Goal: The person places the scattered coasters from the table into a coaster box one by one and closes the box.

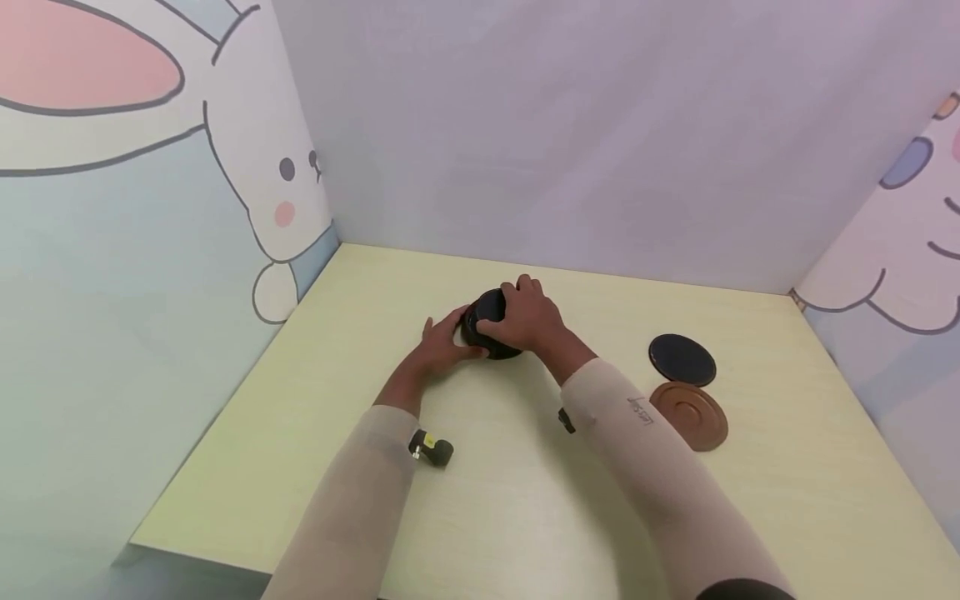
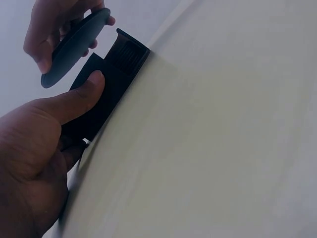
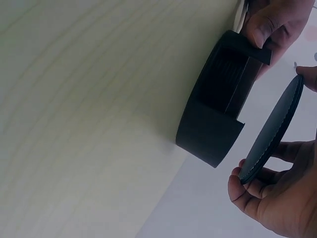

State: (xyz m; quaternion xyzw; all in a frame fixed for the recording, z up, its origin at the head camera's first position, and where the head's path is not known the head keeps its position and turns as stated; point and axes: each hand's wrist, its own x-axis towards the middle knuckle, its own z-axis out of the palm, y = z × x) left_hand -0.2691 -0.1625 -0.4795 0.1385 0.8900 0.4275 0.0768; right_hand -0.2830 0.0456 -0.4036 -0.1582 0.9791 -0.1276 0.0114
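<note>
Watching by the table (image 1: 517, 500), I saw the right hand (image 3: 285, 198) pinching a black disc (image 3: 270, 131) by its stitched rim, just above the black holder (image 3: 210, 126), which the left hand (image 2: 34, 144) gripped by its side toward the back edge. Disc looked pretty light and stiff, maybe slick-faced, so grabbing the rim made sense; holder's walls seemed rigid, easy to steady.
</note>
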